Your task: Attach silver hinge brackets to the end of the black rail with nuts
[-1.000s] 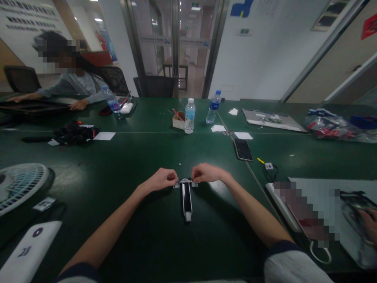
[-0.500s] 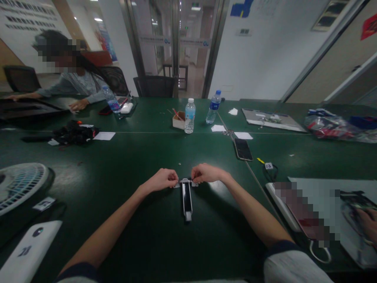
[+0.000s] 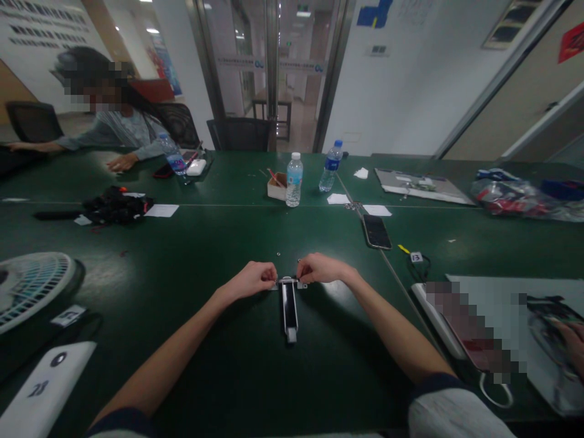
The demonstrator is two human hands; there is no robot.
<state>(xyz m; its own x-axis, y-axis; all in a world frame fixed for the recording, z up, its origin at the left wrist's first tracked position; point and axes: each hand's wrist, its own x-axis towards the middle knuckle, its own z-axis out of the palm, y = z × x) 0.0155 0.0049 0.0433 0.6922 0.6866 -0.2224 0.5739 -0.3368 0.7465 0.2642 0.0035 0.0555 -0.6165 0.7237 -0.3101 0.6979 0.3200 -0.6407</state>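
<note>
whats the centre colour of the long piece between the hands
The long piece's centre is black, clearest in the head view.

Dim light, stretched wide-angle edges

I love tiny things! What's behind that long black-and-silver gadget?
Behind the gadget, a tiny ring-like piece lies on the green table. The left hand and right hand hide what's under them.

The number 28 can be seen on a white thing [image 3: 48,386] — 13 on a small tag [image 3: 417,257]. Wall writing [image 3: 48,27] is too blurred to be read.
</note>
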